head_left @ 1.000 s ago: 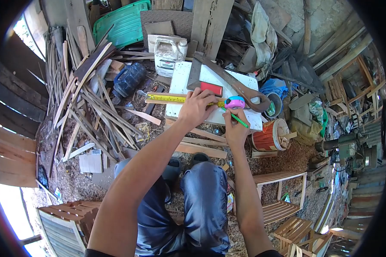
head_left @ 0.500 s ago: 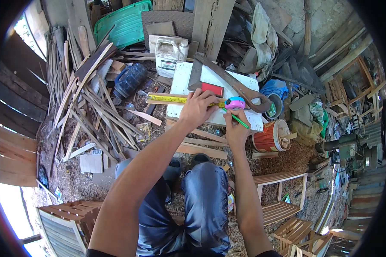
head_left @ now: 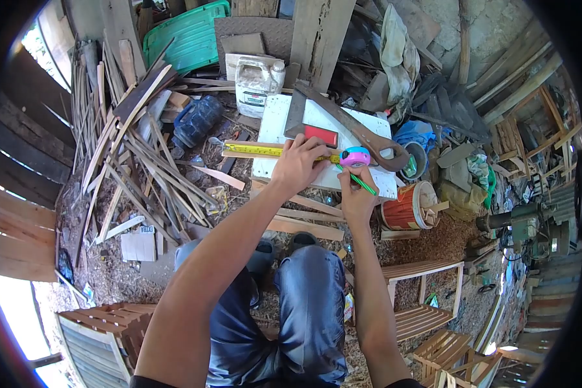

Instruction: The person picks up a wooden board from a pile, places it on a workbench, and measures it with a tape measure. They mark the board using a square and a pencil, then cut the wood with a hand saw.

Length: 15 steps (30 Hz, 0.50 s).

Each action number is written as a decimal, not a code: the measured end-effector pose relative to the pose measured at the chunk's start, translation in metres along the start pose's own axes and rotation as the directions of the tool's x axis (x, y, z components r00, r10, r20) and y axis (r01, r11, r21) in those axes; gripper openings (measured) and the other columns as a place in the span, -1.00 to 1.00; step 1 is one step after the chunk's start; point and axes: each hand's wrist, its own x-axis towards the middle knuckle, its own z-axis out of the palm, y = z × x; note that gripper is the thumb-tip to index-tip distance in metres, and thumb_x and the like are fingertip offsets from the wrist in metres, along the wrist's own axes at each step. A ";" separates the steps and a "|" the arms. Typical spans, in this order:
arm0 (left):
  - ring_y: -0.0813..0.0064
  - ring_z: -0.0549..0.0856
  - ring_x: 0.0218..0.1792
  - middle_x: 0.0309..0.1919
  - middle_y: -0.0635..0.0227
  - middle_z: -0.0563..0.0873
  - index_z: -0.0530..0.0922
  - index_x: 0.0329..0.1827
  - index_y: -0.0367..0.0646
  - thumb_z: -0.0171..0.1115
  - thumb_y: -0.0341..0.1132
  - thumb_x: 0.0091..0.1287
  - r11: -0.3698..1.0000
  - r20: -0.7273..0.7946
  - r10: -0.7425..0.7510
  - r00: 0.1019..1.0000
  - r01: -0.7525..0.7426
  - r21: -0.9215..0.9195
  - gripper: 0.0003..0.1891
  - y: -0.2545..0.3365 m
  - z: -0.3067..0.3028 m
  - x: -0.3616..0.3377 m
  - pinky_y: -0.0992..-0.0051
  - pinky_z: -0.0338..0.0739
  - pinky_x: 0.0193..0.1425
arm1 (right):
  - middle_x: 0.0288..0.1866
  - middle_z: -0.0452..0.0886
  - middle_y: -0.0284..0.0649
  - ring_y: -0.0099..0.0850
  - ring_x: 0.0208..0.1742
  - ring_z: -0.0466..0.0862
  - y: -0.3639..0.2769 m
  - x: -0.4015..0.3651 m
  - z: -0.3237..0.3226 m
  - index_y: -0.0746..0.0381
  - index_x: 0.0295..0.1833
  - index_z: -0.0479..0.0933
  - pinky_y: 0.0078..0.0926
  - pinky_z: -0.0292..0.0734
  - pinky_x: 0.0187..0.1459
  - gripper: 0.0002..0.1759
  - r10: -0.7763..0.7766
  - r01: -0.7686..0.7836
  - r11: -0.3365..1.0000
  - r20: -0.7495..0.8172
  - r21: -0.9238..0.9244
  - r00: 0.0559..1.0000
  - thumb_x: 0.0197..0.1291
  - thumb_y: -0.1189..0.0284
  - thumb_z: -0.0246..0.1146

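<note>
A pink and blue tape measure (head_left: 355, 156) lies over a white-topped low bench (head_left: 275, 119), its yellow blade (head_left: 255, 149) drawn out to the left along a narrow wood strip (head_left: 235, 155). My left hand (head_left: 296, 165) is closed over the blade and strip, pressing them together. Just below the tape case, my right hand (head_left: 357, 202) grips a green pencil (head_left: 365, 183), its tip close to the blade and strip. Beyond my hands lie a square with a red handle (head_left: 321, 135) and a handsaw (head_left: 362, 131) with a wooden handle.
A dirty white jug (head_left: 255, 90) stands behind the bench, and a blue jug (head_left: 196, 121) lies to its left. Scrap wood strips (head_left: 155, 168) are heaped at left. A red bucket (head_left: 407, 208) stands right of the bench. A slatted wooden piece (head_left: 423, 320) is at lower right.
The tape measure's case has turned slightly, showing more of its dark centre. Both hands stay almost in the same place.
</note>
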 end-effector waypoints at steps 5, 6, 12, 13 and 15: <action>0.29 0.50 -0.04 -0.08 0.47 0.60 0.61 -0.18 -0.03 0.31 -0.18 0.23 1.000 -0.003 -0.007 1.000 0.007 0.002 -0.81 0.001 0.000 0.000 0.24 0.36 0.05 | -0.44 0.64 -0.14 -0.50 -0.42 0.60 0.001 0.000 0.000 0.33 -0.26 0.51 -0.48 0.51 -0.29 -0.89 0.003 -0.003 1.000 0.000 0.009 1.000 0.21 0.53 0.29; 0.30 0.50 -0.03 -0.08 0.47 0.60 0.61 -0.18 -0.02 0.31 -0.18 0.23 1.000 -0.001 -0.006 1.000 0.006 0.000 -0.81 0.001 0.000 0.000 0.24 0.36 0.05 | -0.44 0.64 -0.14 -0.50 -0.42 0.60 0.001 0.000 0.000 0.33 -0.26 0.51 -0.48 0.51 -0.29 -0.89 0.008 -0.008 1.000 0.000 0.013 1.000 0.21 0.53 0.29; 0.30 0.50 -0.01 -0.08 0.48 0.61 0.62 -0.18 -0.02 0.31 -0.19 0.23 1.000 0.009 -0.015 1.000 0.015 0.013 -0.81 0.000 0.000 0.000 0.24 0.36 0.07 | -0.45 0.64 -0.16 -0.51 -0.41 0.61 0.001 -0.001 0.000 0.34 -0.26 0.52 -0.49 0.51 -0.29 -0.89 0.020 -0.019 1.000 -0.001 0.020 1.000 0.21 0.53 0.30; 0.30 0.50 -0.01 -0.08 0.48 0.61 0.62 -0.18 -0.02 0.31 -0.19 0.23 1.000 0.009 -0.016 1.000 0.016 0.013 -0.81 0.001 0.000 0.000 0.24 0.37 0.07 | -0.45 0.65 -0.16 -0.51 -0.40 0.61 0.000 0.000 0.000 0.34 -0.26 0.52 -0.49 0.52 -0.28 -0.89 0.041 -0.042 0.999 0.010 0.020 0.999 0.21 0.53 0.30; 0.30 0.50 -0.01 -0.07 0.48 0.60 0.61 -0.17 -0.02 0.31 -0.19 0.23 1.000 0.006 -0.015 1.000 0.015 0.009 -0.81 0.001 0.000 0.000 0.24 0.37 0.07 | -0.45 0.65 -0.16 -0.51 -0.40 0.61 -0.001 0.000 -0.001 0.35 -0.26 0.52 -0.50 0.52 -0.28 -0.89 0.034 -0.034 0.999 0.004 0.022 0.999 0.21 0.53 0.30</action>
